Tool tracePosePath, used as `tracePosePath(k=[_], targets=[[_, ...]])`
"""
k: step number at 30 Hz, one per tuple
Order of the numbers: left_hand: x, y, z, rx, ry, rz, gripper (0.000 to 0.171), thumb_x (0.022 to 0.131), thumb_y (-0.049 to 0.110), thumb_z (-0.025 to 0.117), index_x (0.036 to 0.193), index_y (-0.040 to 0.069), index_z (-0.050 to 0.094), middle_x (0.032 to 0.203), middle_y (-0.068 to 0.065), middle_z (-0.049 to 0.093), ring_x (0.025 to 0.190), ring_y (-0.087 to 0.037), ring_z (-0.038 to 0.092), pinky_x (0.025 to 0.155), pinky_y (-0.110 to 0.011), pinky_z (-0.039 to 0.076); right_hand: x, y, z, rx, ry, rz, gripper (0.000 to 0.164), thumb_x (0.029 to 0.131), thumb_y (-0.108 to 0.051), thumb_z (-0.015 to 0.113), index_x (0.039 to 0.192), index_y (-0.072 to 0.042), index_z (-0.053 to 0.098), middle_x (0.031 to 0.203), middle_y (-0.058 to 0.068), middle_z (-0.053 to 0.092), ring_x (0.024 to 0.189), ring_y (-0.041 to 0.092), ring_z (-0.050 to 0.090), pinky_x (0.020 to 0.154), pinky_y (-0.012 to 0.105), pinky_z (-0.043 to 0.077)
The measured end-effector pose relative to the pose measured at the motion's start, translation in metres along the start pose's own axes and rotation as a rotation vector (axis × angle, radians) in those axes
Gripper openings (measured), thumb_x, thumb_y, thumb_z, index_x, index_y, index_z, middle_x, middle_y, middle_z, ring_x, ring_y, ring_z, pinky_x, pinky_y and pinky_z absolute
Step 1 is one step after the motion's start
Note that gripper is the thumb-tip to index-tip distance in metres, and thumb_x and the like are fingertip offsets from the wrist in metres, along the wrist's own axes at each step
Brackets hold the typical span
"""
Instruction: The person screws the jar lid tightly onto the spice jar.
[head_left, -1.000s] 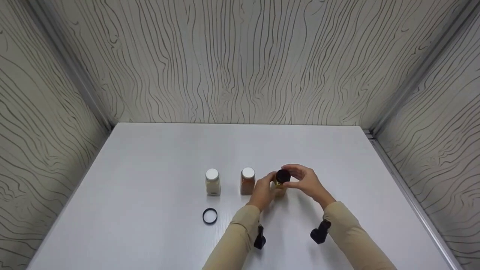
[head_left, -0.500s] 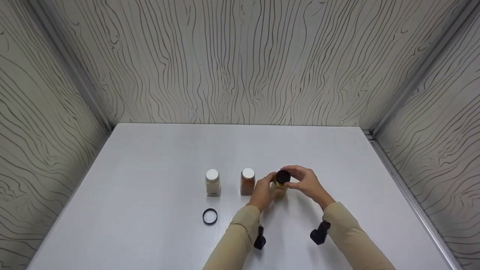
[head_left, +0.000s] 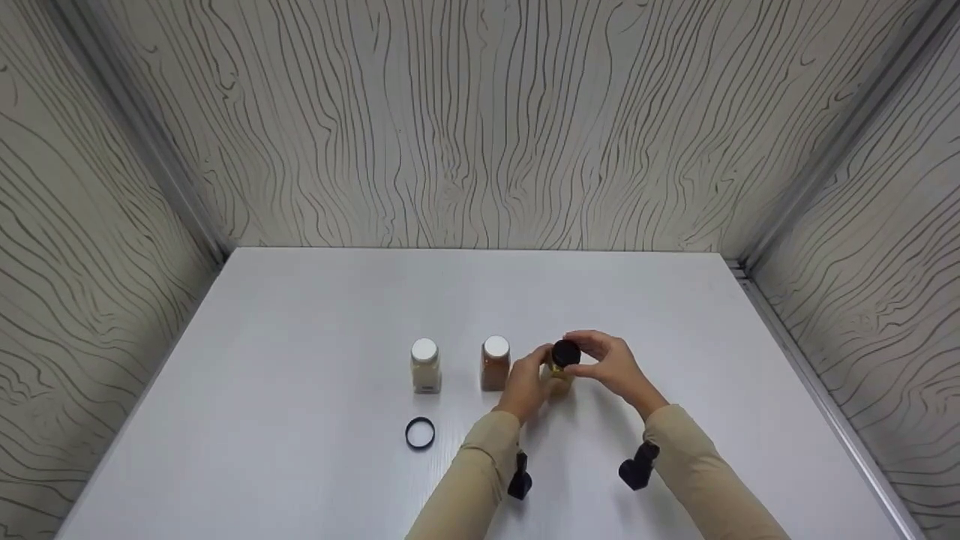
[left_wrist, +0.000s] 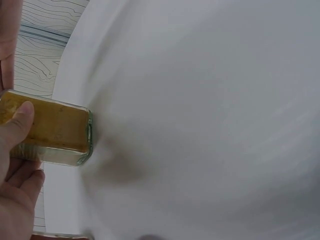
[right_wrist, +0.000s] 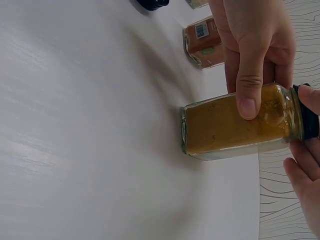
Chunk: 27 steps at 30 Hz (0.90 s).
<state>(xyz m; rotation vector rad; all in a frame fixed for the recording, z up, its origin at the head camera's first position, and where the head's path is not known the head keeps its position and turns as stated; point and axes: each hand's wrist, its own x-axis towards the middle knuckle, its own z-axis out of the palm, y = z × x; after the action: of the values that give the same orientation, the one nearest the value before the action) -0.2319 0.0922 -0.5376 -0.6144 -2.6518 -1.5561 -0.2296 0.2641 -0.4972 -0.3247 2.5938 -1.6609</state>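
A square glass spice jar [right_wrist: 220, 127] of yellow-brown powder stands at the right of the row, topped by a black lid [head_left: 566, 352]. My left hand [head_left: 525, 386] grips the jar's body from the left; its thumb [left_wrist: 22, 120] presses along one flat side in the left wrist view. From the right, my right hand [head_left: 616, 367] pinches the lid's edge between thumb and fingers. In the right wrist view both hands meet at the jar, and the thumb [right_wrist: 309, 97] of the right hand lies against the lid.
Just left of the hands stands a jar of reddish powder [head_left: 495, 371] with a white top. Farther left is a jar of pale powder [head_left: 426, 373], also white-topped. A black ring-shaped lid [head_left: 407, 433] lies in front of it on the white table [head_left: 300, 337]. Patterned walls [head_left: 450, 127] enclose the table.
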Motion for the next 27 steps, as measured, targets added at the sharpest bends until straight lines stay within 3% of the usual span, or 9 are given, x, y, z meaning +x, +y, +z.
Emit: tracePosePath(k=[10,19,27], targets=[[-0.0007,0.0019,-0.0013,0.001,-0.004,-0.024,0.048,0.083,0.003,0.071,0.128,0.005,0.057,0.126,-0.011,0.067,0.124,-0.026,0.06,0.112,-0.038,0.049,-0.0031,0.0013,-0.0018,0.006,-0.05,-0.022,0.052,0.082,-0.002,0.073,0.129,0.006,0.055,0.133,0.027,0.057,0.129,0.042,0.051,0.114,0.046,0.042],[-0.0015,0.0029,-0.0016,-0.026,-0.01,-0.028,0.049,0.083,0.003,0.071,0.129,0.005,0.056,0.127,-0.01,0.067,0.126,-0.026,0.059,0.113,-0.039,0.048,-0.0029,0.0016,-0.0018,0.005,-0.031,-0.024,0.049,0.082,-0.003,0.073,0.127,0.006,0.057,0.131,0.027,0.059,0.128,0.042,0.053,0.113,0.047,0.043],[-0.0005,0.0002,0.0006,-0.035,-0.021,-0.042,0.048,0.083,0.006,0.072,0.128,0.007,0.057,0.128,-0.009,0.066,0.128,-0.026,0.058,0.114,-0.04,0.046,-0.0012,0.0011,0.0004,0.008,0.02,0.011,0.052,0.079,-0.004,0.076,0.126,0.007,0.056,0.128,0.026,0.061,0.123,0.038,0.058,0.112,0.04,0.047]])
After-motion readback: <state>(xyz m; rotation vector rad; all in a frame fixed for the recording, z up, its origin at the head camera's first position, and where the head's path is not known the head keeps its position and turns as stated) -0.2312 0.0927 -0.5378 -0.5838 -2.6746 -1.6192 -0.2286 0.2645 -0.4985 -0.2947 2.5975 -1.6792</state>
